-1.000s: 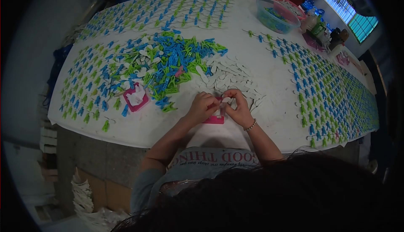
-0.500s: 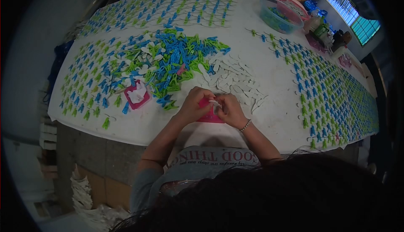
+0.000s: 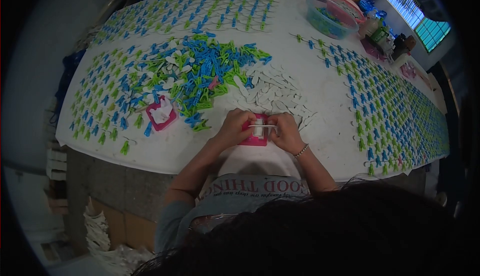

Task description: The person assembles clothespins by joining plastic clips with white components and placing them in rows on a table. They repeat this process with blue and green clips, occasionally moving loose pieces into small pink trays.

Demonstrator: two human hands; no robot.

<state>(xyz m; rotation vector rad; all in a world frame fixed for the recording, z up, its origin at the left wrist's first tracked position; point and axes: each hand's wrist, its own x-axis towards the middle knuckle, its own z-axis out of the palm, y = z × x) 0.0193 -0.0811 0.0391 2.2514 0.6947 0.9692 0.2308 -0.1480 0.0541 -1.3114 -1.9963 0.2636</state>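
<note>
Left hand and right hand meet at the table's near edge, fingers pinched on opposite ends of a thin white strip. The strip lies level between the two hands, just above a pink jig that sits under the fingertips. White pieces lie just beyond the hands. A blue and green clip pile sits beyond the left hand.

Clip heap behind hands — tub far right, on table
</note>
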